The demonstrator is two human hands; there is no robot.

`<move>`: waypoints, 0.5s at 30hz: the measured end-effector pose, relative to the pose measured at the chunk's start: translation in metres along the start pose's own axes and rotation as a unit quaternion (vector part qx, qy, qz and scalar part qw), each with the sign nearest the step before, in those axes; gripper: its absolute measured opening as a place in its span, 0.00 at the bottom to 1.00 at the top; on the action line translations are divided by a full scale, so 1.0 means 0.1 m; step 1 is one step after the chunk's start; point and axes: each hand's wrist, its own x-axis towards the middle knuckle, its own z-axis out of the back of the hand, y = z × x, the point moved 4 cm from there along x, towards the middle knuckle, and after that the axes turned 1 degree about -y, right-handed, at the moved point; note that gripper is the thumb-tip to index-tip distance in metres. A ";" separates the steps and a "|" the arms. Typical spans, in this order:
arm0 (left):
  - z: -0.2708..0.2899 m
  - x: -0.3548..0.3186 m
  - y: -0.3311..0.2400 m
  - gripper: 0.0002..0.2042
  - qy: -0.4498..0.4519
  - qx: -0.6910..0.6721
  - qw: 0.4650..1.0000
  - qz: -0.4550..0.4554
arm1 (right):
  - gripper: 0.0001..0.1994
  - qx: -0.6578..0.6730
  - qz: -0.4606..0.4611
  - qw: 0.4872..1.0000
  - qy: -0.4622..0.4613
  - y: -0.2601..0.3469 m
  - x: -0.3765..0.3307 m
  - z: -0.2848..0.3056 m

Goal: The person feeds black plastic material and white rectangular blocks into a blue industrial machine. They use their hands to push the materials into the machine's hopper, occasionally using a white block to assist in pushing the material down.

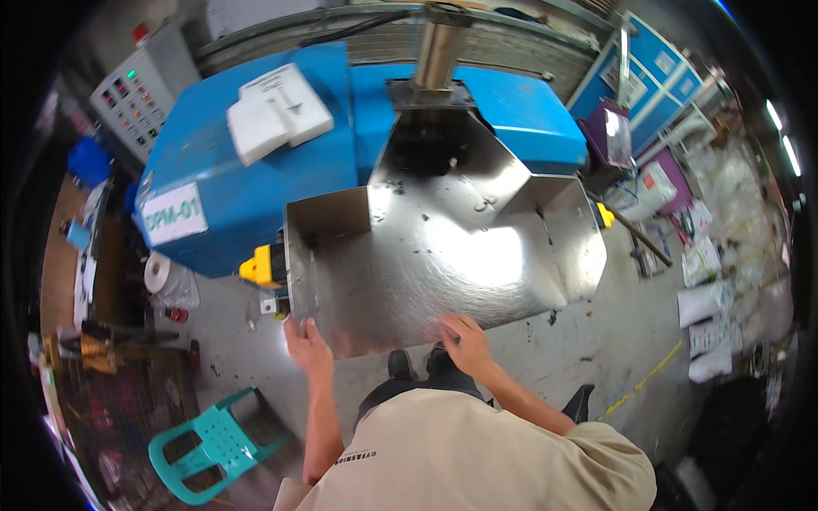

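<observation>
A wide shiny metal tray (pixel 400 272) with upright side walls fills the middle, narrowing into a chute at the far end. Dark specks and a few small bits lie on its surface. At its near left corner is my left hand (pixel 308 345), fingers stretched out beside the edge. My right hand (pixel 464 342) lies over the tray's near edge, right of the middle, its fingers slightly bent and apart from the thumb. Neither hand shows anything held. Whether the fingertips press on the metal, I cannot tell.
Behind the tray stands a blue machine (pixel 256 179) with white packs (pixel 281 115) on top. A control panel (pixel 136 102) is at the far left. Yellow parts (pixel 262 266) flank the tray. A green plastic stool (pixel 213 447) stands near left; white bags (pixel 707 307) lie at right.
</observation>
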 end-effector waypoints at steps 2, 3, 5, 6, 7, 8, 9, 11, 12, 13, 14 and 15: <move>0.01 0.02 -0.01 0.26 0.016 0.034 0.999 0.010 | 0.11 -0.040 -0.066 0.996 -0.034 -0.38 -0.60 0.36; 0.01 0.02 -0.09 0.27 0.012 0.064 0.998 0.024 | 0.11 -0.066 -0.103 0.991 -0.059 -0.58 -0.88 0.49; 0.01 0.01 -0.26 0.29 0.011 0.124 0.991 0.044 | 0.10 -0.080 -0.224 0.966 -0.099 -0.75 -1.24 0.76; 0.04 0.09 -0.14 0.29 0.018 0.128 0.991 0.029 | 0.09 -0.088 -0.287 0.946 -0.125 -0.78 -1.42 0.90; 0.08 0.15 -0.01 0.29 0.027 0.129 0.991 0.015 | 0.09 -0.070 -0.296 0.939 -0.158 -0.82 -1.52 0.98; 0.04 0.14 -0.13 0.28 0.038 0.122 0.991 0.030 | 0.09 -0.056 -0.310 0.929 -0.196 -0.86 -1.60 1.03; 0.02 0.12 -0.24 0.27 0.051 0.119 0.990 0.047 | 0.09 -0.053 -0.318 0.923 -0.210 -0.84 -1.66 1.08; 0.03 0.25 -0.05 0.26 0.042 0.127 0.991 -0.026 | 0.10 -0.024 -0.339 0.914 -0.224 -0.84 -1.80 1.06; -0.03 0.22 -0.13 0.25 0.057 0.123 0.991 -0.020 | 0.11 0.002 -0.350 0.909 -0.225 -0.88 -1.90 1.02; -0.05 0.18 -0.21 0.25 0.068 0.121 0.990 -0.013 | 0.12 0.017 -0.364 0.910 -0.199 -0.85 -1.98 1.02; -0.02 0.23 -0.10 0.25 0.084 0.111 0.989 -0.043 | 0.14 0.036 -0.371 0.913 -0.167 -0.79 -2.08 1.00; 0.01 0.36 0.06 0.24 0.097 0.098 0.988 -0.074 | 0.15 0.029 -0.381 0.913 -0.145 -0.77 -2.29 0.98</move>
